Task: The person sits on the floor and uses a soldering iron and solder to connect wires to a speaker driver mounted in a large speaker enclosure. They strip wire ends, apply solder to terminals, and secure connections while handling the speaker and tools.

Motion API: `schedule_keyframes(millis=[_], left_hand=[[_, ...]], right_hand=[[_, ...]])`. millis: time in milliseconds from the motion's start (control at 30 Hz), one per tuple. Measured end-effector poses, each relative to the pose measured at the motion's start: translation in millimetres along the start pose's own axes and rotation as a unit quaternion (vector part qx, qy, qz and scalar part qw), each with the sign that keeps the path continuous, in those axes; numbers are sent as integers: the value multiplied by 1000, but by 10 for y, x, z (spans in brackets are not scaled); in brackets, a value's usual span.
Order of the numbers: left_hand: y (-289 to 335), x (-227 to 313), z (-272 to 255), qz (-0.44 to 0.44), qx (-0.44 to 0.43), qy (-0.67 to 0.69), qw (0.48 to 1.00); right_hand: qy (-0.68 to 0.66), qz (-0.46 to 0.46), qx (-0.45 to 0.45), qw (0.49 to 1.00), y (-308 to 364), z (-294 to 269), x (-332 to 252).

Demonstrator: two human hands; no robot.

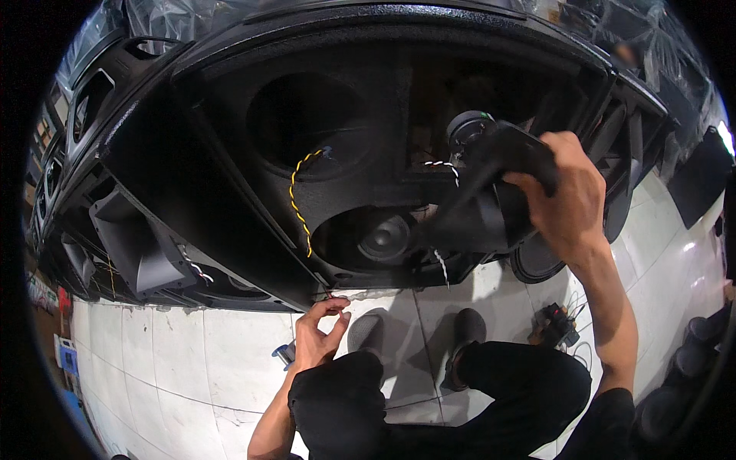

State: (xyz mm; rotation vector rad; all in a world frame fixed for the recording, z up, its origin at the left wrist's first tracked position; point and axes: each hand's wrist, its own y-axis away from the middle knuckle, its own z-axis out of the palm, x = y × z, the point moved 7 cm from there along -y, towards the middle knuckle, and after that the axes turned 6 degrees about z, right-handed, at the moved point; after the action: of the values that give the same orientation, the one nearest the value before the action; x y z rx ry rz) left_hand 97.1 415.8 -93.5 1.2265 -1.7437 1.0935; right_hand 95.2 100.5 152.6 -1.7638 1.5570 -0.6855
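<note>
My right hand (569, 201) grips the edge of a black speaker horn (491, 211), with a round driver (468, 130) at its far end. The horn is tilted in front of a large black speaker cabinet (222, 192) and partly blurred. My left hand (318, 333) is low by the cabinet's near edge, its thumb and fingers pinched together. A thin reddish line shows by those fingertips, but what they hold is too small to tell. A yellow-and-black twisted wire (293, 195) hangs from the cabinet's round opening (307, 115). Below it sits a cone speaker (383, 236).
More black cabinets stand at the left, one with a grey horn (142, 238). A round black speaker (537, 259) lies on the tiled floor (184, 345) at the right, near a dark tool with wires (556, 327). A blue spool (284, 355) is beside my left wrist.
</note>
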Motion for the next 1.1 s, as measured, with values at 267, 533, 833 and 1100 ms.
schedule_keyframes(millis=[267,533,833,1100], left_hand=[[-132,239,76,75,-39,-31,996],[-144,390,58,74,-52,-50,995],[-130,362,96,69,-55,-53,995],[-100,294,86,58,-54,-50,996]], right_hand=[[-76,-17,115,990,457,-57,384],[-111,-51,134,984,693,-45,427],[-62,-169,129,975,788,-128,167],[-57,-154,144,976,748,-135,118]])
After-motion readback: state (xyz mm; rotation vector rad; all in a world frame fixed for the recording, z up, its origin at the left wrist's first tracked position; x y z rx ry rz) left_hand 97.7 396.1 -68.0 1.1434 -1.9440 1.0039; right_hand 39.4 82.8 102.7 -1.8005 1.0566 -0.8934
